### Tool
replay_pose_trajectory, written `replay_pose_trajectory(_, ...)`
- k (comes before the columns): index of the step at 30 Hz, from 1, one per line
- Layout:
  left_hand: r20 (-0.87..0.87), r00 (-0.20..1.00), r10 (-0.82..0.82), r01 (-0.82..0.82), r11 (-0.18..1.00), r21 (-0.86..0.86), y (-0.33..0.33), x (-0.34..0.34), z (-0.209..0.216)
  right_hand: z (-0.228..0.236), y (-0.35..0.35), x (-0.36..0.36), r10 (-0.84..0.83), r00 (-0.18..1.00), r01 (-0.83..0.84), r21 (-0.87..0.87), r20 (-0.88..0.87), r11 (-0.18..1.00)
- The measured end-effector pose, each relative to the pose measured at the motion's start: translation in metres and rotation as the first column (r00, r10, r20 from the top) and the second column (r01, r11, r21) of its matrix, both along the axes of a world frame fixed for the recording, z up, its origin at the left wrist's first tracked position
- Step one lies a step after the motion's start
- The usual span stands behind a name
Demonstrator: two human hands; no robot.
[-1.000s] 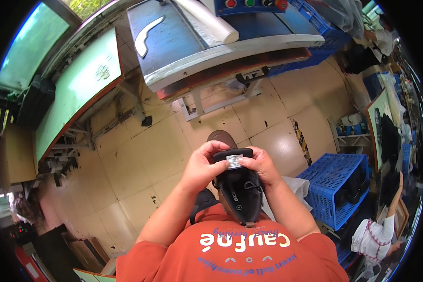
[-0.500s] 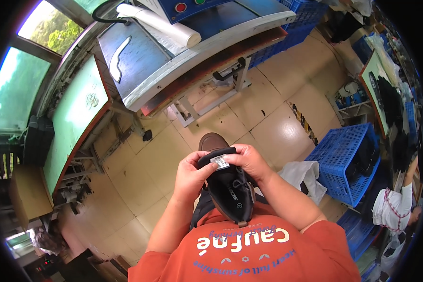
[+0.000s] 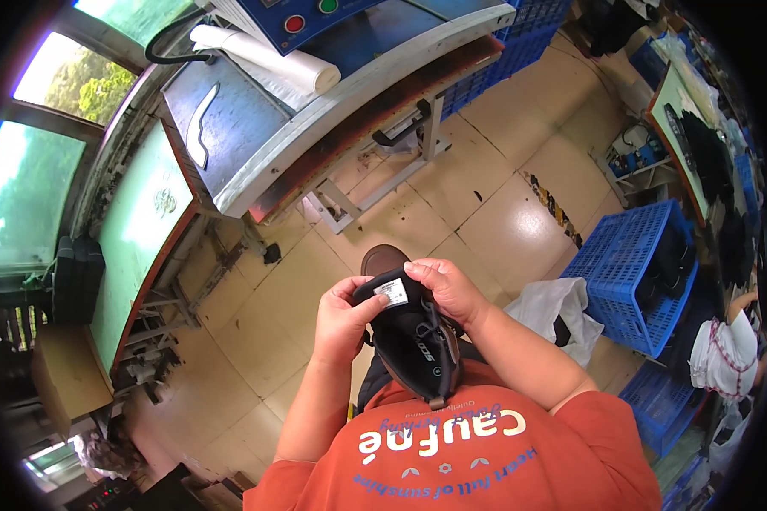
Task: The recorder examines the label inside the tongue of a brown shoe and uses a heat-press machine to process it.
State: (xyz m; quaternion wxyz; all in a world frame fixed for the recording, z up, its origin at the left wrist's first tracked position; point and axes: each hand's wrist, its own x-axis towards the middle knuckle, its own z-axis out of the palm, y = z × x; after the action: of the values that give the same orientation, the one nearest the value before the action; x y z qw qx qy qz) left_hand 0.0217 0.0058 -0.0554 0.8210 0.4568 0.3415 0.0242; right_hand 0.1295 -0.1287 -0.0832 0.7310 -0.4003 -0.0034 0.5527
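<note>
A brown shoe (image 3: 387, 257) with a black lining is held in front of my chest, its toe pointing away and its heel against my shirt. The tongue is pulled up, and on its inner side sits a white label (image 3: 392, 294). My left hand (image 3: 344, 315) pinches the left edge of the tongue, the thumb resting on the label's corner. With thumb and fingers my right hand (image 3: 445, 288) grips the tongue's upper right corner. Black laces hang loose beside the opening. The shoe's sole is hidden from above.
Ahead stands a press-like machine with a blue top (image 3: 230, 119), a roll of white sheet (image 3: 315, 75) on it. A green-topped table (image 3: 136, 247) is at left. To the right are a blue crate (image 3: 626, 289) with dark shoes and a white bag (image 3: 554, 311). Another person (image 3: 724, 358) is at far right.
My right thumb has moved off the label to the tongue's upper corner, so more of the label shows. The view has shifted slightly.
</note>
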Motion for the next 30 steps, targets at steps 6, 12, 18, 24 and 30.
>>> replay_pose_trajectory(6, -0.008, 1.000, -0.020, 0.021, 0.999, 0.032, 0.001, 0.003, 0.004, 0.003, -0.004, 0.003, 0.036, 0.994, -0.034, -0.025, 0.103, 0.999)
replay_pose_trajectory(12, 0.000, 0.999, -0.035, 0.035, 0.999, 0.008, 0.003, 0.003, 0.004, 0.008, -0.005, 0.005, 0.062, 0.991, -0.054, -0.070, 0.120, 0.996)
replay_pose_trajectory(18, 0.065, 0.994, -0.084, 0.084, 0.996, -0.007, 0.002, 0.001, 0.000, 0.009, -0.008, 0.009, 0.055, 0.994, -0.046, -0.093, 0.096, 0.995)
replay_pose_trajectory(24, -0.007, 0.998, -0.058, 0.058, 0.998, 0.001, -0.001, 0.006, -0.004, -0.007, -0.008, 0.010, 0.033, 0.996, -0.030, -0.040, 0.083, 0.999)
replay_pose_trajectory(30, -0.114, 0.990, -0.086, 0.087, 0.996, 0.001, 0.004, 0.018, -0.002, -0.017, -0.002, 0.018, 0.027, 0.997, -0.026, -0.016, 0.065, 1.000)
